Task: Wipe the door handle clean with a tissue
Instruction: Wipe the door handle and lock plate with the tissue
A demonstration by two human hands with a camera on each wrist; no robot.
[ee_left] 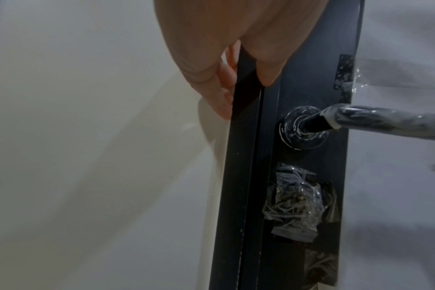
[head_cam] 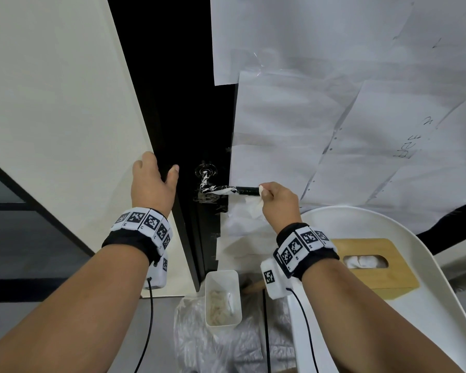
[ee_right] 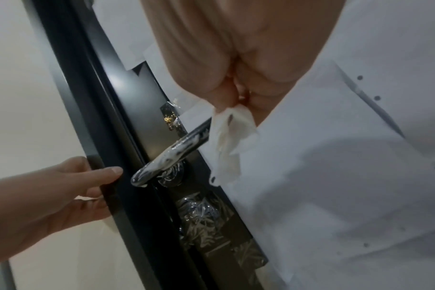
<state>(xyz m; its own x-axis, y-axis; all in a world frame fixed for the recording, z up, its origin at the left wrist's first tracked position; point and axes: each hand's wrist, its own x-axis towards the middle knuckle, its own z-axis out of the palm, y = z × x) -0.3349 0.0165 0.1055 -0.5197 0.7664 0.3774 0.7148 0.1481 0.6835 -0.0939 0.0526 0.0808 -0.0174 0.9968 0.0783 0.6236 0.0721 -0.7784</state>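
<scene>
A black lever door handle juts from the dark door, smeared with white along the part nearest its round base. My right hand pinches a crumpled white tissue against the handle's free end; in the right wrist view the tissue hangs below the fingers beside the handle. My left hand grips the door's edge, thumb on the front face and fingers wrapped behind it.
White paper sheets are taped over the door's right side. Crumpled clear plastic is taped below the handle. A wooden tissue box sits on a white chair. A small white bin stands on the floor.
</scene>
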